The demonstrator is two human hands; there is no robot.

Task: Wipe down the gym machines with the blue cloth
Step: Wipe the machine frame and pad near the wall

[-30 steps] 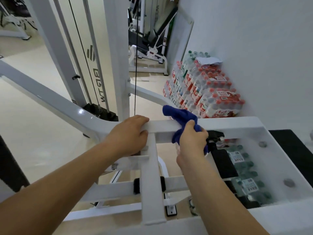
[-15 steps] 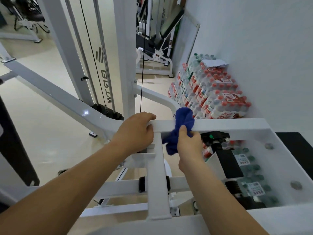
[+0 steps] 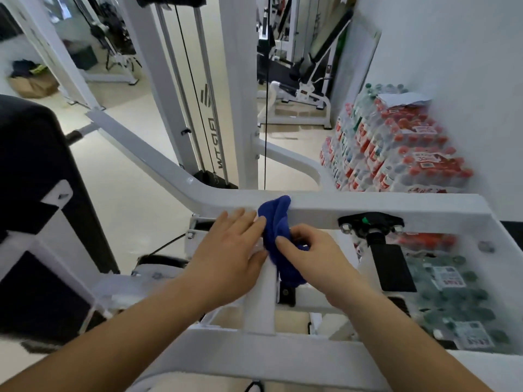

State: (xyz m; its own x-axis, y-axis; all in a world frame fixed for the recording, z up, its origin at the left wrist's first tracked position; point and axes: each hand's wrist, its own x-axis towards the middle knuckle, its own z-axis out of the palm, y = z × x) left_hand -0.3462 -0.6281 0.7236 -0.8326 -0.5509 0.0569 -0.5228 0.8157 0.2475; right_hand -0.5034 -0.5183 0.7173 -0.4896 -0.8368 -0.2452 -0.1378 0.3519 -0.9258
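The blue cloth (image 3: 278,233) is bunched over the joint where the white machine frame's (image 3: 368,206) horizontal bar meets a vertical bar. My right hand (image 3: 314,258) grips the cloth with curled fingers, just below the horizontal bar. My left hand (image 3: 232,250) lies with straight fingers against the frame, right beside the cloth on its left, fingertips touching the bar.
Stacked packs of bottled water (image 3: 396,148) stand against the white wall at right, more packs (image 3: 452,292) lie under the frame. A black pad (image 3: 34,193) is at left. A cable and weight stack column (image 3: 195,108) rise behind the bar.
My left hand let go of the bar and now lies flat beside the cloth. My right hand has moved the cloth left and down onto the vertical bar's joint. The view tilted up.
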